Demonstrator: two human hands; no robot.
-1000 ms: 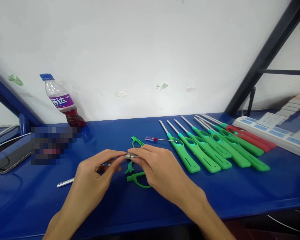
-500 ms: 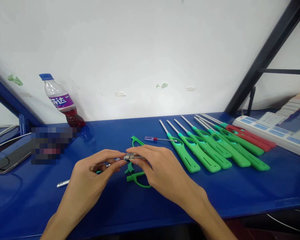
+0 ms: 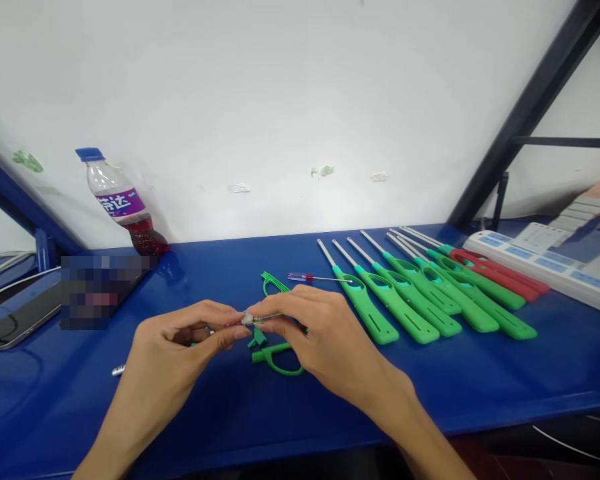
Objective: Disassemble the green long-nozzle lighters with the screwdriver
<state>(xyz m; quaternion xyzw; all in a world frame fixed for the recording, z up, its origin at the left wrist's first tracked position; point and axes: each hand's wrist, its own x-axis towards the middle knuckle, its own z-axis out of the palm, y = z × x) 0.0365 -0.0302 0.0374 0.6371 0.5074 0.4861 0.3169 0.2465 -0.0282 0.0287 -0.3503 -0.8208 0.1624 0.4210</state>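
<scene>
A small translucent part with metal bits [image 3: 250, 320] is pinched at the fingertips of both hands, above the table. My left hand [image 3: 180, 347] grips its left end between thumb and fingers. My right hand [image 3: 325, 340] holds the other end, where a thin metal piece shows along the finger. Behind and below the fingers lie green plastic lighter casing pieces [image 3: 275, 355], partly hidden by my right hand. A purple-handled screwdriver [image 3: 300, 277] lies just beyond. The end of a silver metal tube [image 3: 119, 370] sticks out from behind my left wrist.
Several green long-necked lighters [image 3: 373, 310] and red ones [image 3: 505, 270] lie in a row on the right of the blue table [image 3: 220, 413]. Further right is a white power strip [image 3: 545, 267]. A drink bottle [image 3: 120, 200] and a phone-like device [image 3: 20, 320] are at left.
My left hand has shifted slightly left, and its wrist covers more of the silver tube. The pinched part has turned a little between the fingertips.
</scene>
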